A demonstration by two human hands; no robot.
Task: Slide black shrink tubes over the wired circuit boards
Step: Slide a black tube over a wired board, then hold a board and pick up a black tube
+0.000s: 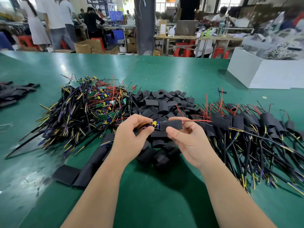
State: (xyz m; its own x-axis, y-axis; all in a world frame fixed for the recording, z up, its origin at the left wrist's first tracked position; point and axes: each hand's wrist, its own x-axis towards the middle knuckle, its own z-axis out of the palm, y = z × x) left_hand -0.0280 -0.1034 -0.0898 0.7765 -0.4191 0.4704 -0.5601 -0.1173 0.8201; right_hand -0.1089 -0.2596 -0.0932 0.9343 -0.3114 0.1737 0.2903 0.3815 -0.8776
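Observation:
My left hand (131, 134) pinches a wired circuit board (154, 124) by its cable end; its yellow and blue parts show between my hands. My right hand (185, 140) pinches a black shrink tube (171, 125) that sits partway over the board, with red and black wires (197, 120) coming out of its right end. A heap of bare wired boards (92, 106) lies at the left. Loose black tubes (164, 102) are piled behind my hands. Boards with tubes on them (256, 129) lie at the right.
The green table mat (148, 195) stretches around. More flat black tubes (79, 173) lie near my left forearm and others (14, 92) at the far left edge. A white box (266, 74) stands at the back right. People work at benches beyond the table.

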